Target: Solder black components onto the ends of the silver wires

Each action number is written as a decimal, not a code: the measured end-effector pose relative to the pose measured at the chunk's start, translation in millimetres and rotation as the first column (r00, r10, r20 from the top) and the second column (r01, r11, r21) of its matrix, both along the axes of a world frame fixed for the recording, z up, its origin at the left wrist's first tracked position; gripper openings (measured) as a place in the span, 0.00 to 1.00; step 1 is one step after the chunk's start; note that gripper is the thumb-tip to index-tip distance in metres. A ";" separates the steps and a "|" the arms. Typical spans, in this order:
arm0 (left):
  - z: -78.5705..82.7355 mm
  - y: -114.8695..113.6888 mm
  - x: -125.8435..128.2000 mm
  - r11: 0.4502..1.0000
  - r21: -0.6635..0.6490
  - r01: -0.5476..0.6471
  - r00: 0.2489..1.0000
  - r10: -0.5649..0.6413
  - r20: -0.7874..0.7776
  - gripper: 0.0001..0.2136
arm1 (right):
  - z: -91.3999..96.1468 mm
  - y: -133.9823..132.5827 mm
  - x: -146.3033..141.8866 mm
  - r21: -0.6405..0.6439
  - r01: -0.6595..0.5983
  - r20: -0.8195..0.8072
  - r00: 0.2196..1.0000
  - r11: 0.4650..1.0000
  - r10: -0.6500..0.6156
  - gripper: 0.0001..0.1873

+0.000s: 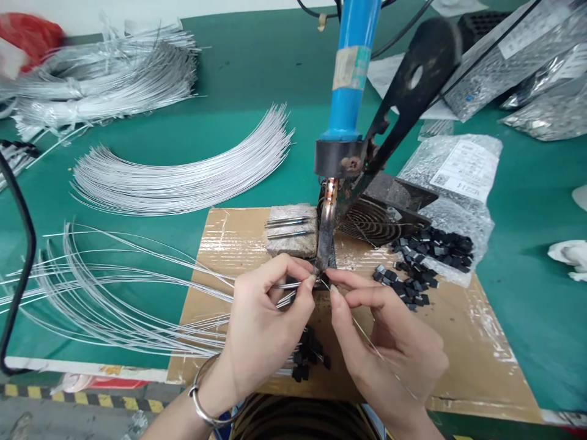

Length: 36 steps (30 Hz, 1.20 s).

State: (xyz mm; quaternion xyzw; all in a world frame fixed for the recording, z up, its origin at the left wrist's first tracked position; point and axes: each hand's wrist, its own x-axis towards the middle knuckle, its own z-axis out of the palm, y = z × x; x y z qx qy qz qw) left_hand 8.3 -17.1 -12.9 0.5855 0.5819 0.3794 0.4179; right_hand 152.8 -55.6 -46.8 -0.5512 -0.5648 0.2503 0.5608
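Note:
A blue-handled soldering iron [346,113] is clamped tip-down in a black bracket [408,91]. Just left of its tip, my left hand [263,327] is closed in a pinch on a white wire [287,285]; the wire's end is too small and covered to make out. My right hand [389,342] pinches a thin strand of solder wire [367,337], whose end reaches the iron's tip. Beneath my left hand lie several white wires with black connectors [308,354] on their ends. Loose white wires [128,305] fan out to the left.
A cardboard sheet [477,360] covers the front of the green table [257,55]. On it are a stained block with metal rods [291,247], a black fan [367,217] and loose black connectors [413,275]. Wire bundles [183,177] lie left; plastic bags [458,165] lie right.

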 end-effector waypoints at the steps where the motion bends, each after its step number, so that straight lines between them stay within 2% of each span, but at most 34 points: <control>1: 0.2 -0.2 0.0 1.000 0.002 0.000 1.000 0.000 -0.006 0.06 | 0.2 0.4 -0.1 0.004 0.003 0.006 1.000 1.000 -0.003 0.11; 27: 3.4 -2.2 1.1 1.000 0.021 0.007 1.000 -0.006 -0.013 0.07 | 2.3 0.5 -2.2 0.057 0.039 0.061 0.997 0.998 -0.043 0.13; 36: 2.7 -2.4 0.5 1.000 0.024 0.012 1.000 -0.011 -0.015 0.07 | 2.0 0.8 -1.9 0.068 0.019 0.042 0.999 0.998 -0.022 0.14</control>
